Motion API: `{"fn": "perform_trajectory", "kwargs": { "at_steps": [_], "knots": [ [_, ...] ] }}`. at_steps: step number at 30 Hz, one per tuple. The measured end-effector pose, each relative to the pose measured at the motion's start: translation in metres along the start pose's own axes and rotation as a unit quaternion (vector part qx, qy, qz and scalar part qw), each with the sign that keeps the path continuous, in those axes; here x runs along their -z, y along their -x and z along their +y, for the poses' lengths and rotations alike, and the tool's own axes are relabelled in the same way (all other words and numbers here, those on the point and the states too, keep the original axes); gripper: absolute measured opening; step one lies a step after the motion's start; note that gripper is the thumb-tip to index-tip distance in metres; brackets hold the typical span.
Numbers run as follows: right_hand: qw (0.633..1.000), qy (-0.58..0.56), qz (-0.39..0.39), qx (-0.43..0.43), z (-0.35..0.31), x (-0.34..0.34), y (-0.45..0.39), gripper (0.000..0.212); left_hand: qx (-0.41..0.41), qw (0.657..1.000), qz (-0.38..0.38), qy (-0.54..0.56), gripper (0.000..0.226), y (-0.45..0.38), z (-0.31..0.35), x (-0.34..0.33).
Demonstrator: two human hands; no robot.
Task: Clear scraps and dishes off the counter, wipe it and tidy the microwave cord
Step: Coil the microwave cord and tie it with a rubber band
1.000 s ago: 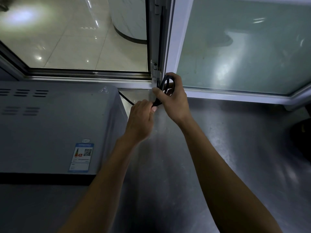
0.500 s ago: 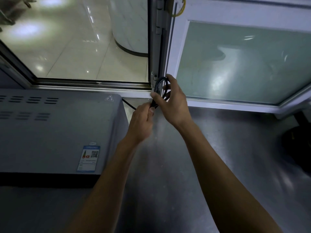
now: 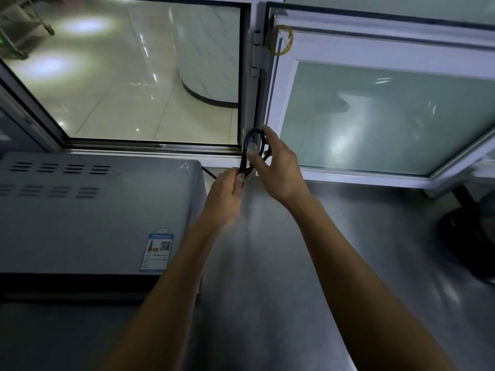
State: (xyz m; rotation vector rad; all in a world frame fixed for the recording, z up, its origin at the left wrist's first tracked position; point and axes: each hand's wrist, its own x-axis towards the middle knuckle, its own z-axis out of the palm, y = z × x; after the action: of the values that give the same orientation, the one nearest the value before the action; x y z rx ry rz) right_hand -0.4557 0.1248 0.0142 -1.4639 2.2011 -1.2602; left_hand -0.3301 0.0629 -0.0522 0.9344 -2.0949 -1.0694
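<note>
Right at the window frame, both hands are working a black cord (image 3: 245, 153) that is gathered into a small upright loop. The left hand (image 3: 226, 199) is pinching the lower end of the loop between thumb and curled fingers, so its grip is narrow and closed on the cord. The right hand (image 3: 278, 170) is holding the upper part of the loop, its thumb pressing against the strands while its fingers are curving round the far side; this grip is also holding the cord. The loop is sitting in the air just in front of the white window post (image 3: 254, 108), above the back edge of the steel surface (image 3: 308, 263). From under the left hand a single strand of the cord is running down and to the left, disappearing behind the rear corner of the microwave (image 3: 93, 210). The microwave is standing on the surface to the left of the arms, its grey top showing vent slots, a heat warning triangle and a blue label (image 3: 156, 253) near its front edge. Behind it a glass pane is looking out on a glossy tiled floor. To the right of the post a white-framed window sash (image 3: 375, 49) is swinging inward over the surface, with a yellow band (image 3: 281, 44) looped at its upper corner. At the far right edge a dark round object (image 3: 468, 236) is resting on the surface, too dim to identify.
</note>
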Motion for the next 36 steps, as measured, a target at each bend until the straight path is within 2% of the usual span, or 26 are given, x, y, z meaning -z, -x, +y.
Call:
{"fn": "perform_trajectory", "kwargs": {
  "at_steps": [11, 15, 23, 36],
  "knots": [
    [0.999, 0.012, 0.042, 0.025, -0.031, 0.016, -0.02, 0.052, -0.002, 0.999, 0.004, 0.052, 0.026, -0.028, 0.021, 0.025],
    [0.994, 0.001, 0.1, 0.04, -0.041, 0.027, -0.035, 0.041, -0.012, 0.999, 0.014, 0.048, 0.028, -0.042, 0.031, 0.036],
    [0.978, -0.034, 0.205, -0.014, -0.052, 0.052, -0.094, 0.035, -0.028, 0.998, -0.011, 0.058, 0.032, -0.075, 0.042, 0.052],
    [0.952, -0.078, 0.287, -0.066, -0.042, 0.052, -0.151, 0.028, -0.036, 0.992, -0.026, 0.117, 0.035, -0.085, 0.041, 0.045]
  ]
}}
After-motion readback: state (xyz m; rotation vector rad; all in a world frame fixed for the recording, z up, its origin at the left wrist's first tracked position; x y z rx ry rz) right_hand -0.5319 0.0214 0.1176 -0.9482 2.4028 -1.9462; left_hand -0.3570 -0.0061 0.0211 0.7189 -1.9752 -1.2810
